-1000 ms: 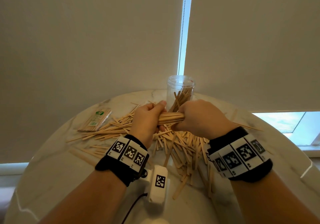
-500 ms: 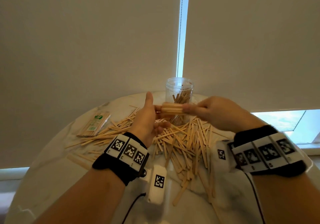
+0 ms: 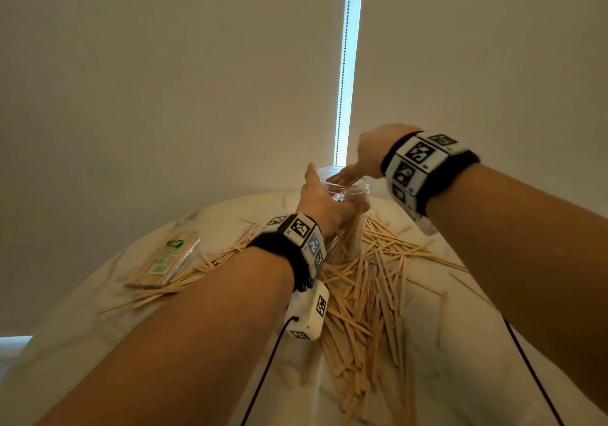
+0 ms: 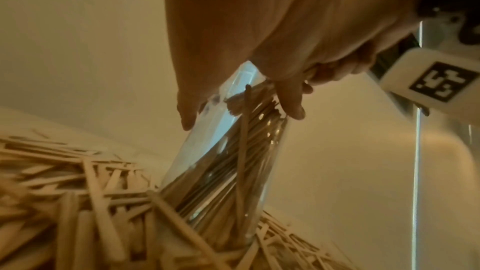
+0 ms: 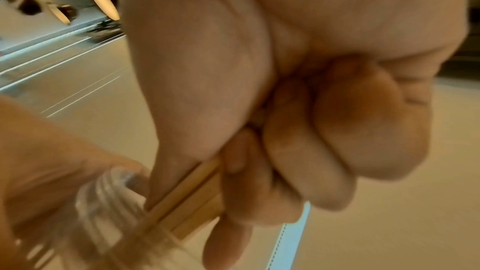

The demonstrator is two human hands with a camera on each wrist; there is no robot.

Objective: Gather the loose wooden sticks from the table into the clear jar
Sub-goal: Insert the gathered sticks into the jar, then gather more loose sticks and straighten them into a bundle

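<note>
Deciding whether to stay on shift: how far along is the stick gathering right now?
Partly done. The clear jar already holds many sticks. In hand: the left hand grips the jar near its top while the right hand holds a bundle of sticks at the jar's mouth. Left: a large pile of loose sticks around the jar on the table, so most of the job remains.
</note>
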